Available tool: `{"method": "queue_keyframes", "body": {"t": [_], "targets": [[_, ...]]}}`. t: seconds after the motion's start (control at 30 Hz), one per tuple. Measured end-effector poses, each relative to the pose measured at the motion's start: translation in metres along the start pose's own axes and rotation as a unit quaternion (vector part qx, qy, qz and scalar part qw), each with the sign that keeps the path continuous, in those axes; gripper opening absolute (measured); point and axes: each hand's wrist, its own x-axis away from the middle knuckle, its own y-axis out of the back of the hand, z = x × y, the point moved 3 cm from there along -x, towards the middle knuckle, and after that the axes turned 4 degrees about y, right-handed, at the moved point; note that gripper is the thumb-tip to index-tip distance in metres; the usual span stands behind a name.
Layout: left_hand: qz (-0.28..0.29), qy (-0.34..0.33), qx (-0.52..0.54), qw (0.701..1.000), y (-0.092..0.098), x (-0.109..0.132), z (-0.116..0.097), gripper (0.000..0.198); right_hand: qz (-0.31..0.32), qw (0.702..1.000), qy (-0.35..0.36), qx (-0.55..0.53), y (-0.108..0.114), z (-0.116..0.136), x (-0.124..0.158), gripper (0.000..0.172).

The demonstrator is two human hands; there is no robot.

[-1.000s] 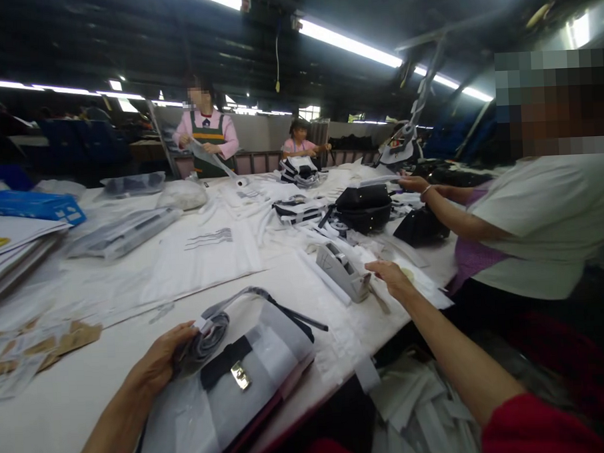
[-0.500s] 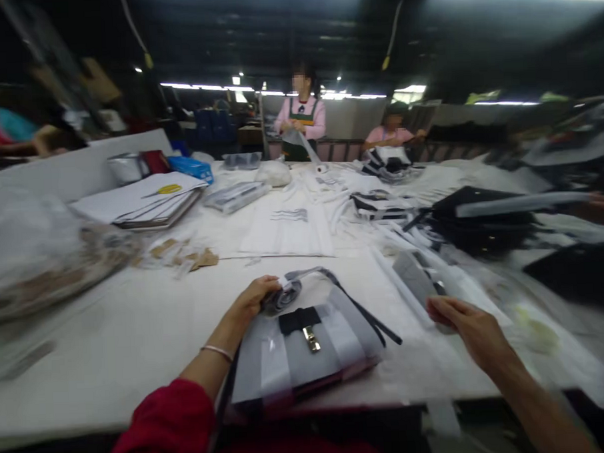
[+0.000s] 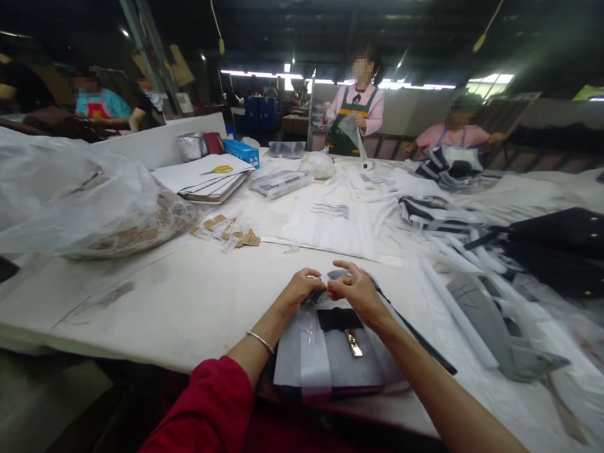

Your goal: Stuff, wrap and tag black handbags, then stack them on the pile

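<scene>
1. The left hand (image 3: 302, 290) is resting at the top edge of a grey handbag (image 3: 338, 365). Its fingers are curling tightly around the rolled strap (image 3: 325, 294) there.
2. The right hand (image 3: 353, 292) is meeting the left over the same spot. Its thumb and fingers are pinching narrowly on the rolled strap, and the two hands are nearly touching.
3. The handbag is lying flat on the white table (image 3: 195, 304), at the near edge just in front of the person. White wrapping bands are covering its face, and a gold clasp (image 3: 354, 342) is showing below a black tab.
4. A dark strap is trailing from the bag toward the right, along the table.
5. A thin bracelet (image 3: 259, 340) is sitting on the left wrist, and a red sleeve (image 3: 205, 418) is covering the forearm.
6. A grey tape dispenser (image 3: 491, 332) is lying to the right of the bag, apart from it.
7. A large clear plastic bag (image 3: 80, 196) is sagging on the table's left side, and loose brown tags (image 3: 227, 231) are lying beside it.
8. A stack of white sheets (image 3: 204, 177) and a blue box (image 3: 241, 151) are sitting further back.
9. A black bag (image 3: 567, 241) is lying at the far right.
10. A person in a pink top (image 3: 357, 114) is standing at the far end of the table, handling clear film.
</scene>
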Motion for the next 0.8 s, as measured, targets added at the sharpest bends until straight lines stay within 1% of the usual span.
{"method": "queue_keyframes", "body": {"t": [0.13,0.3,0.47,0.53,0.57,0.6,0.63,0.67,0.73,0.8], "targets": [[-0.005,-0.004,0.002,1.0,-0.002,0.001,0.0,0.037,-0.039,0.998,-0.032,0.04,0.006,-0.02,-0.001,0.055],[-0.003,-0.005,0.006,1.0,-0.003,0.003,-0.001,0.035,-0.056,0.995,-0.036,0.07,0.007,-0.032,-0.006,0.043],[-0.004,-0.003,0.007,1.0,-0.003,0.003,0.0,0.035,-0.057,0.993,-0.051,0.086,0.006,-0.037,-0.009,0.045],[-0.004,0.001,0.009,1.0,-0.002,0.002,0.0,0.035,-0.057,0.989,-0.056,0.127,0.006,-0.037,-0.009,0.048],[-0.003,0.004,0.011,1.0,-0.001,0.002,0.0,0.035,-0.054,0.982,-0.051,0.172,0.007,-0.036,-0.009,0.049],[-0.003,0.006,0.013,1.0,0.0,0.002,0.0,0.035,-0.049,0.97,-0.041,0.234,0.008,-0.033,-0.01,0.05],[-0.002,0.008,0.015,1.0,0.001,0.001,0.0,0.035,-0.046,0.949,-0.025,0.312,0.009,-0.03,-0.011,0.052],[0.0,0.011,0.017,1.0,0.002,0.0,0.0,0.035,-0.045,0.917,-0.003,0.397,0.011,-0.025,-0.013,0.055],[0.004,0.014,0.018,1.0,0.005,-0.001,-0.001,0.034,-0.028,0.832,0.072,0.55,0.015,-0.015,-0.016,0.061],[0.005,0.012,0.015,1.0,0.007,-0.004,-0.002,0.031,0.03,0.743,0.193,0.641,0.015,-0.005,-0.02,0.059]]}}
